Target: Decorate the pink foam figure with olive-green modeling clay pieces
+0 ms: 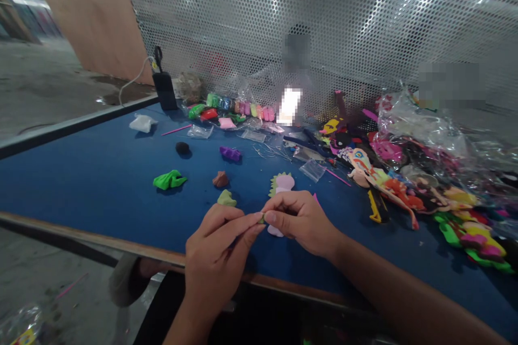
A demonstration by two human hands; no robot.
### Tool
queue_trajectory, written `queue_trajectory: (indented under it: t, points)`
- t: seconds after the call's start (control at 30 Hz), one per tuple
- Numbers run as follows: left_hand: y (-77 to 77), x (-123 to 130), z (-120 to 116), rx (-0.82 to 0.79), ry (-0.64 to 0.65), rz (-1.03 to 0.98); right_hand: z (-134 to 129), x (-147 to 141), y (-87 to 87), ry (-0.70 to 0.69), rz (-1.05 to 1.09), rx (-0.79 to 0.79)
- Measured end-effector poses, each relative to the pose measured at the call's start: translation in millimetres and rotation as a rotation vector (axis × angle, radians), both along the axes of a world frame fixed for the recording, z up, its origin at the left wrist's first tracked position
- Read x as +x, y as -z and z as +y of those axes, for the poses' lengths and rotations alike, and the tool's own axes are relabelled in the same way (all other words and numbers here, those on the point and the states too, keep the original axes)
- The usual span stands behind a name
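Between the fingertips of my left hand [222, 248] and my right hand [303, 221] is a tiny piece of olive-green clay [262, 219], pinched from both sides and mostly covered by the fingers. Behind my right hand lies a flat lilac clay figure [284, 182] with green spikes along its left edge; the hand hides its middle. A larger olive-green clay lump [226, 198] rests just beyond my left hand. Farther out are lumps of brown clay [220, 178], bright green clay [169, 179], purple clay [230, 154] and black clay [183, 147].
A blue table [101, 172] meets a perforated metal panel [226, 21] at the back. Wrapped clay packs [238, 108] and a black holder with scissors [164, 90] stand along it. Finished clay shapes and plastic bags [424, 129] crowd the right side, near a yellow cutter [375, 207].
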State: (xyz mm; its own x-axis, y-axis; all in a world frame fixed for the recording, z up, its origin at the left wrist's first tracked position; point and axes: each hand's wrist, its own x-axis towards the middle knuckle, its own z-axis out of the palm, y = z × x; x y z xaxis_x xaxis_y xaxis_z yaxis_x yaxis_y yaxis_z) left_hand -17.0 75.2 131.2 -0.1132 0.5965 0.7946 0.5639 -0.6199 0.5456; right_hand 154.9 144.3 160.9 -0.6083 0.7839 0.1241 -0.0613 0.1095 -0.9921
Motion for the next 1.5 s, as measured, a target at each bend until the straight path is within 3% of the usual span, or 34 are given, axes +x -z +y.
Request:
queue_trajectory:
  t: [0.43, 0.77, 1.13, 1.4, 1.5]
  points:
    - [1.5, 1.9, 2.1, -0.031, -0.013, 0.008, -0.9, 4.2, 0.4, -0.043, -0.087, 0.091]
    - [1.8, 2.3, 1.4, -0.029, -0.041, 0.041, -3.2, -1.7, -9.5, -0.090, -0.135, 0.061]
    - [0.1, 4.2, 0.5, -0.039, 0.008, 0.060, -3.4, 0.1, -2.9, -0.081, -0.089, -0.056]
    - [0.8, 2.7, -0.1, -0.028, -0.001, 0.053, 0.0, 4.4, 1.6, -0.064, -0.153, 0.118]
    - [0.6, 2.7, -0.2, -0.040, -0.029, 0.036, -1.3, 3.9, 0.7, -0.066, -0.162, 0.114]
